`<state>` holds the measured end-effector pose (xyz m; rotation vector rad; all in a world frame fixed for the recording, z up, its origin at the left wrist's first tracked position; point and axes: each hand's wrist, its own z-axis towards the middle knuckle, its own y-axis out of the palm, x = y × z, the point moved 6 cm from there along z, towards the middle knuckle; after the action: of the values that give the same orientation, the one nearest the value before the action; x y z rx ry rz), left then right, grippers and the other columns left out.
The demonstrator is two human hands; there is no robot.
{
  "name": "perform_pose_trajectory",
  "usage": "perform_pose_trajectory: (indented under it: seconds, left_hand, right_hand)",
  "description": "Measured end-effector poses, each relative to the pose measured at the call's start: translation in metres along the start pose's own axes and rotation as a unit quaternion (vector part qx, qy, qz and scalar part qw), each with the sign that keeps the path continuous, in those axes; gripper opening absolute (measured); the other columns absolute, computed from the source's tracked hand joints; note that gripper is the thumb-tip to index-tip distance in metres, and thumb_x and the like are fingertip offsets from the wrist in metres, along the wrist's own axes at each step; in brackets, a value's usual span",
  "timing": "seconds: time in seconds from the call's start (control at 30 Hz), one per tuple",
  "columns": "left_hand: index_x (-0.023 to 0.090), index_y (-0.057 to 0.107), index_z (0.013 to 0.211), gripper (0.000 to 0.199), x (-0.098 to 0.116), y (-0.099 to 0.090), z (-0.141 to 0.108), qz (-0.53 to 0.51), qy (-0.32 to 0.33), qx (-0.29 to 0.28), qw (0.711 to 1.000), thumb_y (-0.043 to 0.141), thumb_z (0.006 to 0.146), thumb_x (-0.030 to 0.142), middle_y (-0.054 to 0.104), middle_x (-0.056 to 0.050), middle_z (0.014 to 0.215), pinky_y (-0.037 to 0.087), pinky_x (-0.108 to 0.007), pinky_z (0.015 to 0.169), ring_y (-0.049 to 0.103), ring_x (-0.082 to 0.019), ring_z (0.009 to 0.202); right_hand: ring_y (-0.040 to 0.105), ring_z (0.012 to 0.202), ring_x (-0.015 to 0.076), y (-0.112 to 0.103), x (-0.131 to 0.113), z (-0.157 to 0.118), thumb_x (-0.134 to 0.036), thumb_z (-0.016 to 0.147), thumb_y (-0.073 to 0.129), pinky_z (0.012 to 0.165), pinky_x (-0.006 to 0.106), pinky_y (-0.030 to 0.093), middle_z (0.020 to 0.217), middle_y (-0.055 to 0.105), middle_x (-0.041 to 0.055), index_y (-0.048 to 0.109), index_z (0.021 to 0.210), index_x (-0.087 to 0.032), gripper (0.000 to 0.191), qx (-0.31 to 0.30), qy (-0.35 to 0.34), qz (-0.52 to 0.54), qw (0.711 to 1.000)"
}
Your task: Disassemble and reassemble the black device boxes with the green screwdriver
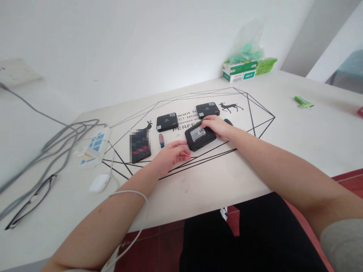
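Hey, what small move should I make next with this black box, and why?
Probably close your left hand on the left edge of the black box to steady it: its fingers are loosely curled right by that edge, while your right hand is at the box's far right corner.

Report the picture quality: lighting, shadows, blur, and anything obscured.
Head view: bright, diffuse light leaves the wall pale, with only soft shadows; in the head view, coarse pixel blocks mask a dark object left of the screwdriver; also in the head view, the plastic bag looks hazy, and fine print on the label by the right hand is unreadable.
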<state>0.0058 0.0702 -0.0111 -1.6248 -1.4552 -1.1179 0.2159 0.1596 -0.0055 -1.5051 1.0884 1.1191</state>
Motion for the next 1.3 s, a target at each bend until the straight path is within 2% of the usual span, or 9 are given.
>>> perform_pose_trajectory:
  seconds: [0.37, 0.6, 0.73, 0.83, 0.9, 1.0, 1.1, 1.2, 1.3]
  left_hand:
    - [0.01, 0.066, 0.116, 0.02, 0.004, 0.002, -0.005, 0.029, 0.004, -0.017, 0.999, 0.063, 0.097, 0.012, 0.075, -0.006, 0.08, 0.059, -0.024, 0.067, 0.071, -0.013, 0.065]
    - [0.011, 0.068, 0.105, 0.014, 0.002, 0.002, -0.001, 0.03, 0.018, -0.016, 0.999, 0.067, 0.091, 0.013, 0.074, -0.006, 0.078, 0.058, -0.023, 0.064, 0.071, -0.013, 0.064]
    - [0.013, 0.07, 0.1, 0.013, 0.003, -0.006, 0.001, 0.057, 0.056, 0.035, 0.996, 0.062, 0.091, 0.016, 0.071, -0.005, 0.078, 0.055, -0.024, 0.06, 0.069, -0.013, 0.062]
    - [0.018, 0.069, 0.095, 0.01, 0.015, -0.017, 0.0, 0.191, 0.161, 0.121, 0.961, 0.062, 0.089, 0.022, 0.071, -0.002, 0.079, 0.055, -0.028, 0.064, 0.067, -0.015, 0.065]
    - [0.02, 0.07, 0.093, 0.01, 0.025, -0.02, -0.003, 0.309, 0.244, 0.166, 0.904, 0.061, 0.089, 0.024, 0.071, -0.002, 0.083, 0.057, -0.033, 0.074, 0.067, -0.018, 0.073]
    - [0.022, 0.069, 0.094, 0.013, 0.031, -0.022, -0.003, 0.402, 0.297, 0.187, 0.846, 0.059, 0.088, 0.023, 0.074, -0.004, 0.095, 0.057, -0.037, 0.084, 0.069, -0.022, 0.088]
    - [0.022, 0.067, 0.098, 0.014, 0.028, -0.023, 0.001, 0.411, 0.287, 0.185, 0.845, 0.058, 0.088, 0.022, 0.074, -0.007, 0.107, 0.058, -0.04, 0.09, 0.07, -0.025, 0.1]
    - [0.021, 0.065, 0.106, 0.017, 0.02, -0.019, 0.002, 0.42, 0.275, 0.149, 0.852, 0.06, 0.09, 0.026, 0.073, -0.01, 0.117, 0.056, -0.045, 0.1, 0.069, -0.028, 0.11]
    - [0.021, 0.064, 0.117, 0.026, 0.012, -0.01, -0.001, 0.46, 0.288, 0.103, 0.834, 0.06, 0.093, 0.027, 0.071, -0.012, 0.126, 0.05, -0.05, 0.113, 0.065, -0.031, 0.123]
  right_hand:
    - [0.069, 0.09, 0.0254, -0.011, -0.012, -0.009, -0.042, 0.097, 0.059, 0.079, 0.033, 0.048, 0.096, 0.079, 0.0125, 0.073, 0.085, -0.018, 0.031, 0.051, -0.104, -0.386, 0.915]
    - [0.071, 0.103, 0.0274, 0.0, -0.013, -0.008, -0.041, 0.099, 0.057, 0.091, 0.035, 0.053, 0.111, 0.076, 0.016, 0.076, 0.1, -0.016, 0.032, 0.019, -0.139, -0.462, 0.876]
    - [0.071, 0.108, 0.0308, -0.026, -0.024, -0.011, -0.043, 0.096, 0.06, 0.096, 0.042, 0.054, 0.127, 0.07, 0.0166, 0.07, 0.119, -0.018, 0.035, 0.105, -0.105, -0.473, 0.868]
    - [0.069, 0.118, 0.0396, -0.068, -0.021, -0.011, -0.056, 0.093, 0.062, 0.097, 0.052, 0.056, 0.139, 0.063, 0.0233, 0.06, 0.135, -0.016, 0.058, 0.182, 0.008, -0.505, 0.844]
    - [0.067, 0.122, 0.0421, -0.089, -0.01, -0.008, -0.068, 0.084, 0.07, 0.098, 0.054, 0.056, 0.14, 0.063, 0.0273, 0.054, 0.144, -0.013, 0.083, 0.155, 0.091, -0.532, 0.828]
    - [0.07, 0.114, 0.0376, -0.098, 0.001, 0.0, -0.066, 0.081, 0.075, 0.094, 0.046, 0.057, 0.116, 0.074, 0.024, 0.069, 0.12, -0.01, 0.068, 0.074, 0.111, -0.547, 0.827]
    - [0.07, 0.08, 0.0269, -0.093, 0.0, 0.005, -0.054, 0.08, 0.081, 0.072, 0.037, 0.055, 0.079, 0.073, 0.0126, 0.071, 0.087, -0.016, 0.04, 0.083, 0.069, -0.446, 0.888]
    - [0.047, 0.047, 0.0134, -0.081, 0.0, 0.008, -0.048, 0.086, 0.076, 0.045, 0.029, 0.037, 0.056, 0.059, 0.0014, 0.06, 0.075, -0.022, 0.033, 0.109, 0.021, -0.117, 0.987]
    - [0.049, 0.046, 0.0097, -0.063, 0.002, 0.011, -0.041, 0.095, 0.07, 0.04, 0.023, 0.033, 0.063, 0.065, 0.0013, 0.057, 0.079, -0.022, 0.028, 0.107, -0.023, 0.175, 0.979]
